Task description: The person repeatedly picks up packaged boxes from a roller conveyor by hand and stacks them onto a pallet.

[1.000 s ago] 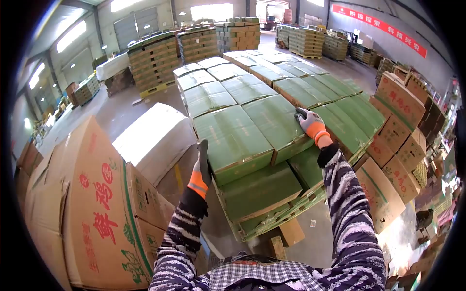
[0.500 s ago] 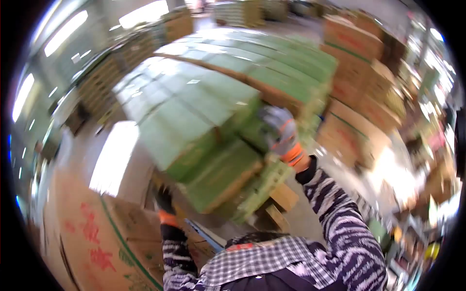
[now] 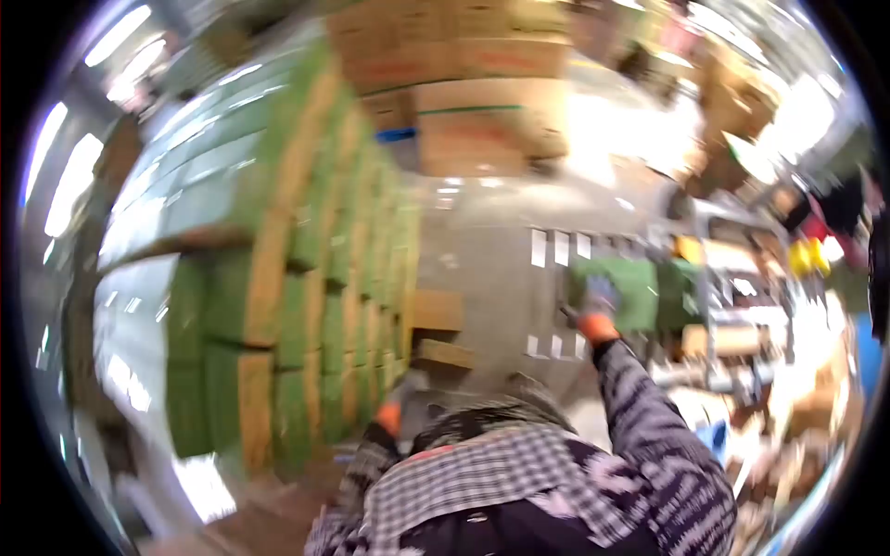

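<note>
My right hand (image 3: 598,301), in a grey glove with an orange cuff, is stretched out to the right. It appears over a green box (image 3: 636,295); the thumb stands apart from the other fingers, though whether it touches the box I cannot tell. Low beside the tall stack of green boxes (image 3: 213,306) is my left hand (image 3: 405,391), gloved the same way. Motion smears its fingers, and what they hold, if anything, does not show. Pale yellow strips (image 3: 289,195) run between the green boxes of that stack.
Brown cartons (image 3: 473,139) are piled at the back. Two short tan blocks (image 3: 438,310) lie on the grey floor (image 3: 491,278) beside the stack. A metal-framed cart (image 3: 709,306) stands at the right, with clutter beyond it. White parallel bars (image 3: 561,248) show near the green box.
The view has swung to the right, so the green stack now fills the left side. My right hand has left the stack and is over another green box. My left hand is now beside the stack's base.
</note>
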Demonstrator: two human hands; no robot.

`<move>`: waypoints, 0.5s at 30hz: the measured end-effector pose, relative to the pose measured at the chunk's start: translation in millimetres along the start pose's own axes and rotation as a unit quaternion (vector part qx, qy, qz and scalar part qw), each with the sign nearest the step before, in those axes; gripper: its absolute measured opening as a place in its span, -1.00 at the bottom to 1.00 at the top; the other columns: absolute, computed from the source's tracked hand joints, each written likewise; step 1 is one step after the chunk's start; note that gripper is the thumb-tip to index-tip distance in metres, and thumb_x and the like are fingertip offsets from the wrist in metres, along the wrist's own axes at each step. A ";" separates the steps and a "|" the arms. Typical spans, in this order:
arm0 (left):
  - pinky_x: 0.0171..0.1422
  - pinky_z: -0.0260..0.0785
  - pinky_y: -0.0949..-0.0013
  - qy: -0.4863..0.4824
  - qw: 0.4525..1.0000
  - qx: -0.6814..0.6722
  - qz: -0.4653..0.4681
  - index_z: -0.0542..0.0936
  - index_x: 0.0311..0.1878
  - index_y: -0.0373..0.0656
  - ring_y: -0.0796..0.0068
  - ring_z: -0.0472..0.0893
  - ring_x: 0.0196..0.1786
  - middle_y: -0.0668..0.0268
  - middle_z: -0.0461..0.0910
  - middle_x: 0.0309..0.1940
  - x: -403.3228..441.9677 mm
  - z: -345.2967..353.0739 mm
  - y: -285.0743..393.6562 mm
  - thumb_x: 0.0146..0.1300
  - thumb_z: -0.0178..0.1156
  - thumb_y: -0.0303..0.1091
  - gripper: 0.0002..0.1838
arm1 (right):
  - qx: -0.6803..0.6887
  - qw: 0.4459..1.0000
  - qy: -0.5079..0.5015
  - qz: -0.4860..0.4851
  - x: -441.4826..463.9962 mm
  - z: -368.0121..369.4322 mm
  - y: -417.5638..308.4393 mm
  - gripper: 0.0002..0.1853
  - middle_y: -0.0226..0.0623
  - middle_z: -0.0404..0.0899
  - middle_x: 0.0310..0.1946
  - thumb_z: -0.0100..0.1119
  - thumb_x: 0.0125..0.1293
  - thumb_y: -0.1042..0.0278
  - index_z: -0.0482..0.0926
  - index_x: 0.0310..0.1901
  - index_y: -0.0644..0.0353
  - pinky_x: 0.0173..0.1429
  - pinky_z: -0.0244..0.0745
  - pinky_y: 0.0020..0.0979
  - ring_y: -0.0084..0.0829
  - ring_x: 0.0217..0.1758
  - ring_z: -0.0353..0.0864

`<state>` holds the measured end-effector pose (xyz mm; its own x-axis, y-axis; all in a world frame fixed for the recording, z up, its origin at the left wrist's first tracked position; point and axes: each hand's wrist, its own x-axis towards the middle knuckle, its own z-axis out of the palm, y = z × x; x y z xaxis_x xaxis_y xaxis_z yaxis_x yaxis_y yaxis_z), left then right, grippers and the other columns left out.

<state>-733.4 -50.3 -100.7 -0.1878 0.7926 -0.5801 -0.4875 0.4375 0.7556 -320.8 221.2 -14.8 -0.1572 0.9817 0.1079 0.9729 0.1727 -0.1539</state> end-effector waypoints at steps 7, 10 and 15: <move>0.24 0.28 0.21 -0.086 0.905 0.398 0.124 0.28 0.29 -0.20 0.18 0.45 0.15 0.03 0.44 0.13 176.1 189.0 -69.9 -0.02 0.32 -0.03 -0.17 | -0.167 0.920 0.105 -0.339 -92.7 108.7 10.3 -0.09 0.10 0.05 0.36 0.27 -0.06 0.05 0.15 0.33 0.28 0.44 -0.06 0.06 0.19 0.40 0.00; 0.29 0.25 0.18 -0.074 0.900 0.419 0.094 0.35 0.26 -0.10 0.11 0.46 0.13 0.05 0.48 0.10 197.5 230.6 -116.2 -0.18 0.45 0.05 -0.10 | 0.039 0.965 -0.089 -0.245 -80.3 82.0 -0.7 -0.11 0.07 0.05 0.37 0.23 -0.03 0.02 0.15 0.33 0.24 0.43 -0.06 0.07 0.16 0.41 0.00; 0.31 0.23 0.18 -0.103 0.952 0.288 0.011 0.33 0.28 -0.17 0.17 0.42 0.22 0.11 0.45 0.17 153.3 223.7 -103.9 -0.41 0.54 0.05 0.08 | 0.091 0.961 -0.121 -0.233 -40.7 67.9 -2.9 -0.15 0.01 0.05 0.38 0.17 0.03 -0.03 0.16 0.34 0.19 0.41 -0.05 0.10 0.12 0.41 0.01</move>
<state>-520.8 120.8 -200.1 0.0085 0.8443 -0.5358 0.0747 0.5338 0.8423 -328.8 186.2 -85.4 -0.6245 0.7807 -0.0210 0.7451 0.5875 -0.3158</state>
